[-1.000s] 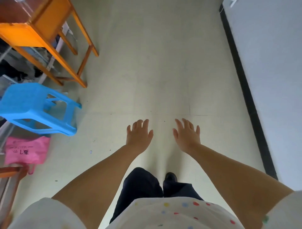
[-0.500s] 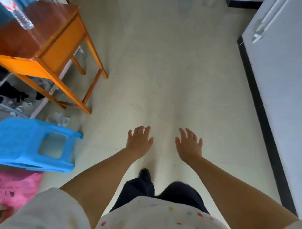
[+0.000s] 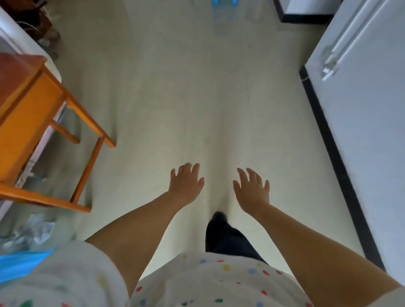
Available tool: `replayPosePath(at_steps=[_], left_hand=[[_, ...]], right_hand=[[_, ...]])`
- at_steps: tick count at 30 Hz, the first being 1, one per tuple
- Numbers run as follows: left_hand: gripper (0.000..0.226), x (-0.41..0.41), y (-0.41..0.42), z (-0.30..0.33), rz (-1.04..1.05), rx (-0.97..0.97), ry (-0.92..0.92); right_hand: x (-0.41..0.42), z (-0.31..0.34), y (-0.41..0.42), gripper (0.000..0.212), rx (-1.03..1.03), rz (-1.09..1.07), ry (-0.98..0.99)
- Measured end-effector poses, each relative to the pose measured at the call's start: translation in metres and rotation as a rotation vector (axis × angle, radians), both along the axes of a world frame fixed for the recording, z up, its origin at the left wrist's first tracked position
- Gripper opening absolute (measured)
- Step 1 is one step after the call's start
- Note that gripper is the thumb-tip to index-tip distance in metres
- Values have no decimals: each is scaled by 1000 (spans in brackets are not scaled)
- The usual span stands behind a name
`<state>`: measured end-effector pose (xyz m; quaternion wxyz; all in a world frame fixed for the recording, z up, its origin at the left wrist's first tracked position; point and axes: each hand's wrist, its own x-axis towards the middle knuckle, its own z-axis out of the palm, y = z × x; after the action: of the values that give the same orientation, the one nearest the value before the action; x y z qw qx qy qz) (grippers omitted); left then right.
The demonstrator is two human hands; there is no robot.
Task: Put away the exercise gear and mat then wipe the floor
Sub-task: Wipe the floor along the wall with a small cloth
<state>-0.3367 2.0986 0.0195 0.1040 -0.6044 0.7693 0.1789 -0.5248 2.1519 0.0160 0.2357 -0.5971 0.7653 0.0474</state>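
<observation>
My left hand (image 3: 186,184) and my right hand (image 3: 252,189) are held out in front of me, palms down, fingers spread and holding nothing. Both hover over the pale floor (image 3: 175,98). One dark shoe (image 3: 219,219) shows between my arms. No exercise gear, mat or cloth can be seen. A small blue object (image 3: 223,2) is cut off at the top edge; what it is cannot be told.
An orange wooden table (image 3: 32,114) stands at the left, with clutter beneath it. A blue stool (image 3: 19,263) peeks out at the lower left. A white wall or door (image 3: 361,131) with a black skirting strip (image 3: 328,135) runs along the right.
I have walked forward along the floor. The table and blue stool have slid down and left in view. Both hands stay outstretched and empty.
</observation>
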Motion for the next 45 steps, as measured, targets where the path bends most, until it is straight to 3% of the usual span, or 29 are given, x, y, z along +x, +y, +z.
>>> replayPosePath(at_steps=[6, 14, 22, 30, 40, 45], left_hand=[[51, -47, -137, 16, 49, -31, 85], [50, -44, -343, 2, 24, -68, 1], [50, -51, -600, 33, -128, -134, -60], [52, -136, -799, 22, -249, -128, -23], [53, -228, -1047, 27, -151, -160, -61], [53, -251, -1168, 27, -70, -146, -12]], right_hand=[[-53, 22, -160, 52, 5, 48, 54], [-56, 4, -366, 52, 5, 126, 26], [-72, 33, -599, 52, -84, -66, -14], [-145, 18, -777, 51, -35, -154, 33], [-259, 32, -1040, 51, -13, -23, 88], [-271, 25, -1173, 50, -17, 30, 71]])
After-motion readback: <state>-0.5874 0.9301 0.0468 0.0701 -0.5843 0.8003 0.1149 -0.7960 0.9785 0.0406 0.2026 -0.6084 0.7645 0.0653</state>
